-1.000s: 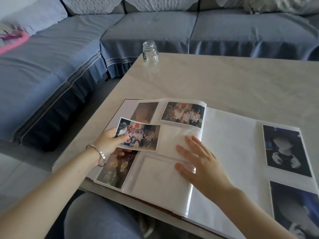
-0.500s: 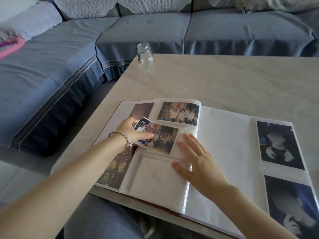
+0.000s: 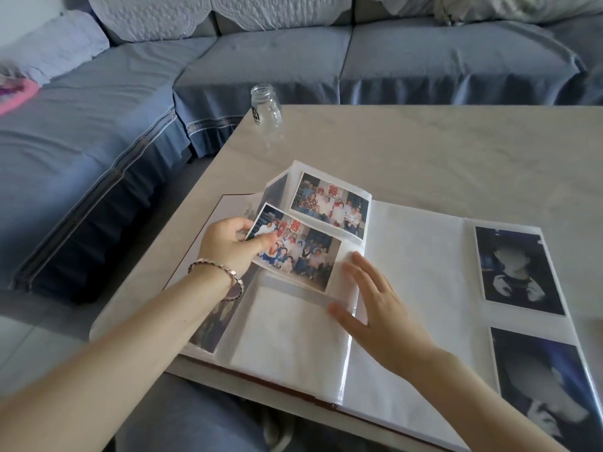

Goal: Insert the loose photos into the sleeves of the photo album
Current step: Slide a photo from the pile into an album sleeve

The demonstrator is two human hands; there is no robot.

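A person is feeding a loose photo [image 3: 300, 252] of a group gathering toward the middle sleeve [image 3: 347, 278] of a photo album [image 3: 424, 272], which is lying open on a pale table [image 3: 424, 141]. The print is sitting tilted across the left-hand page, just below a sleeved group photo [image 3: 329, 205] and above an empty sleeve [image 3: 287, 334]. Whether its leading edge is already under the plastic cannot be told.

The print is looking light, thin and easily bent, with a glossy face likely to smudge or slide. That is making its short outer end the sensible place to take hold.

The left hand [image 3: 228, 246], wearing a bracelet [image 3: 225, 272], is pinching that very end, thumb on top and fingers curled beneath. The right hand [image 3: 375, 308] is lying flat, fingers straight and slightly spread. It is pressing the clear page down near the spine and gripping nothing.
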